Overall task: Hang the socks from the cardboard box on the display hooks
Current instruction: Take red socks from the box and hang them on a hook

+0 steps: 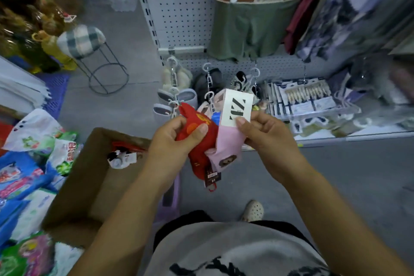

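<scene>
Both hands met at chest height: left hand (177, 139) gripped red socks (199, 148), right hand (264, 134) pinched the pink socks (226, 143) by their card, likely separating pairs for the display hooks (209, 78); cardboard box (94, 177) sat lower left.

Grey black-printed shirt (235, 251), white perforated clog (253, 210)
</scene>
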Available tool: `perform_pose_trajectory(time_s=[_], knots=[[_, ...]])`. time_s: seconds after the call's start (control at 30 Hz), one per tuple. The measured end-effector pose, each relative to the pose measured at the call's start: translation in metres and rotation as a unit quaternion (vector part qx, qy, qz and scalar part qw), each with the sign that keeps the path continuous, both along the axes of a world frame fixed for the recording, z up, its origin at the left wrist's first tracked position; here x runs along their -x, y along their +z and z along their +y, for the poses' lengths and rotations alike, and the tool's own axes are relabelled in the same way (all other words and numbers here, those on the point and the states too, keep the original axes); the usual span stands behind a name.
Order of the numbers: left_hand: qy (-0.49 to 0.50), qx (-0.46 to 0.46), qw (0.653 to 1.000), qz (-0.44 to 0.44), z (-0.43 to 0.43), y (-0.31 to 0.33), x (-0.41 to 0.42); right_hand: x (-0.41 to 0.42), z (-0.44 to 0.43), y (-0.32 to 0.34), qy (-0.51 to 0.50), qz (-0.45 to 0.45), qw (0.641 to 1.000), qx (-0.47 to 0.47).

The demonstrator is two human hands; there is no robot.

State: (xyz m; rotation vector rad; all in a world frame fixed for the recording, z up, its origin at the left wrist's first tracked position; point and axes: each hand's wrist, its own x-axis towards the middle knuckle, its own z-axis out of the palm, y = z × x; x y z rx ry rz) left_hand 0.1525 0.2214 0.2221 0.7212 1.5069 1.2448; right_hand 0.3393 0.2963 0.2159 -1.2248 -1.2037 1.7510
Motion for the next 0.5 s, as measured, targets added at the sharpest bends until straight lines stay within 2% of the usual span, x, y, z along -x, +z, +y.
perform_pose_trajectory(time_s=[0.27, 0.5], knots=[[-0.024, -0.017, 0.996, -0.08, 0.109, 0.012, -0.149, -0.176, 0.083, 0.023, -0.07, -0.039, 0.996, -0.046], [-0.07, -0.023, 0.988, -0.136, 0.188, 0.041, -0.24, -0.253, 0.142, 0.056, -0.09, -0.053, 0.988, -0.114]])
